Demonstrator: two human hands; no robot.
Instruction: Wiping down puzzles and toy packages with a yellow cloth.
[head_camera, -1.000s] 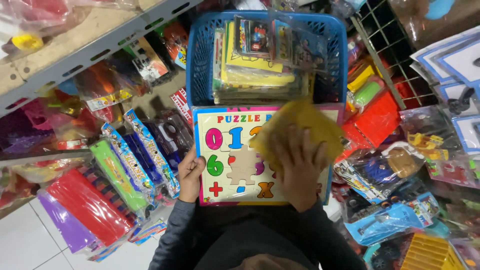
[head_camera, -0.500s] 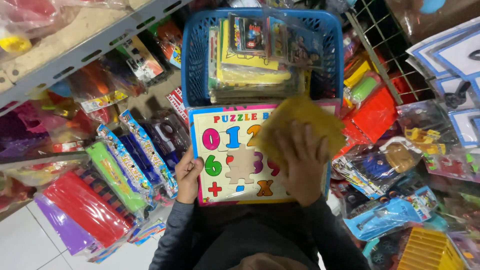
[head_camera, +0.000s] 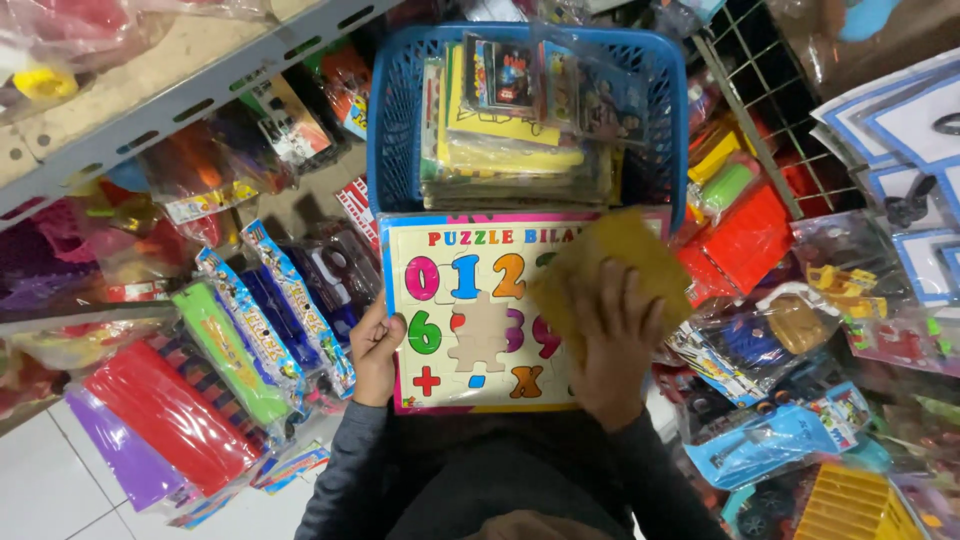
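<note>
A flat number puzzle board with coloured digits and a pale jigsaw-shaped patch rests across my lap. My left hand grips its left edge. My right hand presses a yellow cloth onto the board's right side, fingers spread over it. Just beyond the board stands a blue plastic basket full of upright flat packs and books.
A grey metal shelf runs along the upper left with bagged toys under it. Packaged toys lean at my left, more bagged toys crowd the right. A wire rack stands upper right. White floor tiles show lower left.
My right hand with the yellow cloth has shifted slightly down and left over the board. My left hand keeps its hold on the board's edge.
</note>
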